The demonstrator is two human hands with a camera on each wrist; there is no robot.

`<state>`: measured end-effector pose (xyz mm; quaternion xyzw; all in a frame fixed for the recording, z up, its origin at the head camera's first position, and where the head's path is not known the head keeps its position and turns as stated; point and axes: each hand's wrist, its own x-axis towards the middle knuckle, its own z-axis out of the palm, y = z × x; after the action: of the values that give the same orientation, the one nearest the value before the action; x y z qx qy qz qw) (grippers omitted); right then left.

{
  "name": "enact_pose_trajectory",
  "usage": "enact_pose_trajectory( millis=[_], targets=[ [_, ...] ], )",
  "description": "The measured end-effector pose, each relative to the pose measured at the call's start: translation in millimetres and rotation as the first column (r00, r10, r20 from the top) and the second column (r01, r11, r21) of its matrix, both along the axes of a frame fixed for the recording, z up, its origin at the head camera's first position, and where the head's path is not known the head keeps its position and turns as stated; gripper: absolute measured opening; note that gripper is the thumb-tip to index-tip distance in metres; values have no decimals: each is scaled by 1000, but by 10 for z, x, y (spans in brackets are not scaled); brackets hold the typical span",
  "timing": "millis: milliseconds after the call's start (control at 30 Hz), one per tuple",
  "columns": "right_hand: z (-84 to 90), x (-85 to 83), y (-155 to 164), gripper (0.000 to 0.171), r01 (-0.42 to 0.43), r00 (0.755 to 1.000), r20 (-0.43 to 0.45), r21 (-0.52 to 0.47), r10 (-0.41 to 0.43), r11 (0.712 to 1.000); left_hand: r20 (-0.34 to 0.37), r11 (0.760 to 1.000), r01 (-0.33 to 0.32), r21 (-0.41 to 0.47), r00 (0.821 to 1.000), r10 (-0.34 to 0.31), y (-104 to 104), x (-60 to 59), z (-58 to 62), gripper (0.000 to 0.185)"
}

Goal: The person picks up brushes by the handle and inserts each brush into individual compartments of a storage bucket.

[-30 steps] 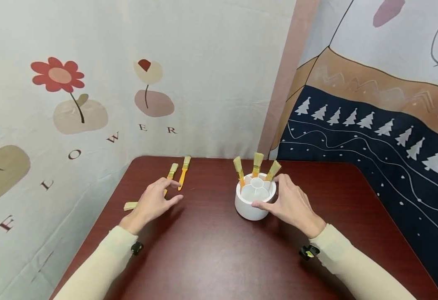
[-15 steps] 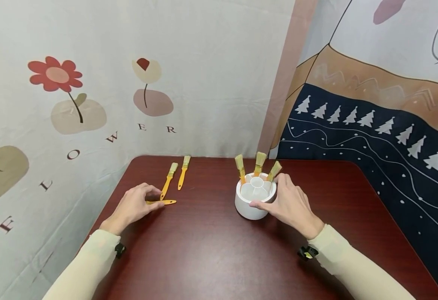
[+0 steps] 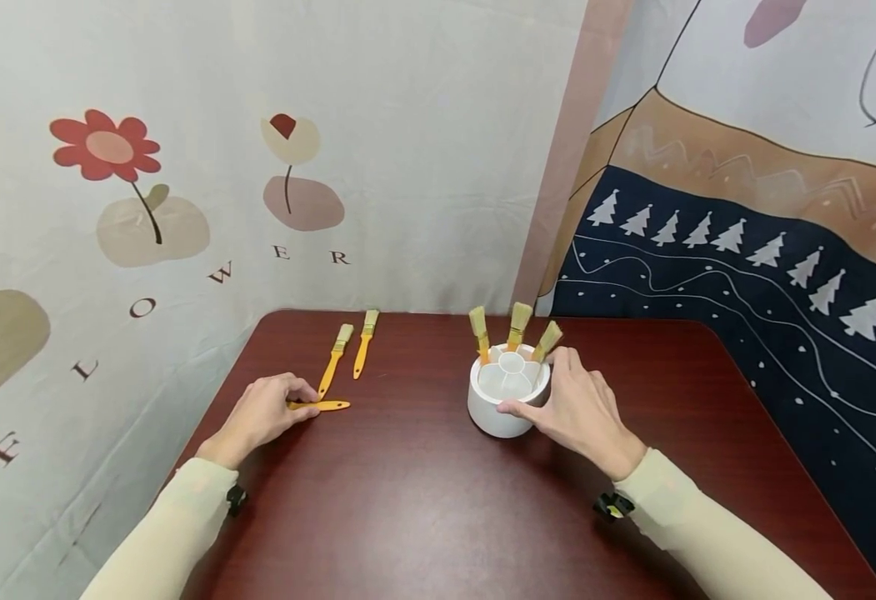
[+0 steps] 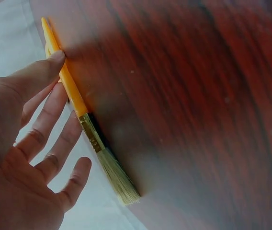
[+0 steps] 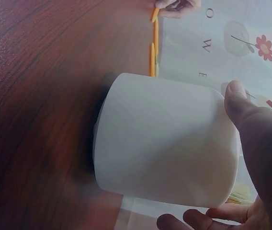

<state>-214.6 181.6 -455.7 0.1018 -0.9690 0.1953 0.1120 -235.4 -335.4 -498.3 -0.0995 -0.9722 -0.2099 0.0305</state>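
On the table's left side my left hand (image 3: 257, 419) pinches the yellow handle of a paintbrush (image 3: 334, 406) between thumb and fingertips. The left wrist view shows this paintbrush (image 4: 73, 91) lengthwise, its pale bristles pointing away from the thumb and the little finger apart from it. My right hand (image 3: 586, 414) grips a round white brush holder (image 3: 492, 418) at its right side, thumb at the near rim and fingers behind. Its divided top holds three brushes, bristles up: a left brush (image 3: 479, 323), a middle brush (image 3: 518, 323) and a right brush (image 3: 547, 342).
Two more yellow-handled brushes, a nearer brush (image 3: 334, 360) and a farther brush (image 3: 365, 343), lie just beyond my left hand. The dark red-brown table (image 3: 422, 508) ends at a printed cloth backdrop (image 3: 422, 167) behind and on both sides.
My left hand has moved left and down to the nearest brush and taken its handle between thumb and fingers. The right hand stays on the holder.
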Motion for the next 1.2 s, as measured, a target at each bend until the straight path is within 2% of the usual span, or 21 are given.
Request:
enact_pose_trajectory(
  millis=[133, 267, 400, 567, 733, 900, 1200],
  targets=[
    [-20, -9, 39, 115, -28, 1000, 13, -20, 28, 999, 2, 1000, 4, -2, 1000, -4, 18, -2, 6, 12],
    [-47, -60, 115, 124, -79, 992, 87, -107, 88, 991, -9, 1000, 21, 2, 1000, -21, 37, -2, 4, 12],
    [-62, -148, 214, 122, -151, 971, 150, -226, 188, 962, -23, 999, 52, 14, 998, -51, 70, -6, -9, 11],
    [-69, -267, 326, 116, -218, 941, 183, -320, 286, 922, -30, 996, 86, 16, 996, -85, 173, -7, -15, 10],
    [-70, -390, 403, 111, -236, 908, 239, -383, 343, 893, -26, 993, 118, 16, 993, -118, 322, 3, -7, 10],
    [-39, -503, 458, 107, -247, 879, 286, -414, 382, 876, -33, 987, 158, 5, 987, -157, 486, 25, -4, 10],
    [-34, -624, 517, 102, -272, 848, 310, -443, 430, 854, -42, 970, 242, -33, 969, -243, 936, -45, -15, 10]
  ],
)
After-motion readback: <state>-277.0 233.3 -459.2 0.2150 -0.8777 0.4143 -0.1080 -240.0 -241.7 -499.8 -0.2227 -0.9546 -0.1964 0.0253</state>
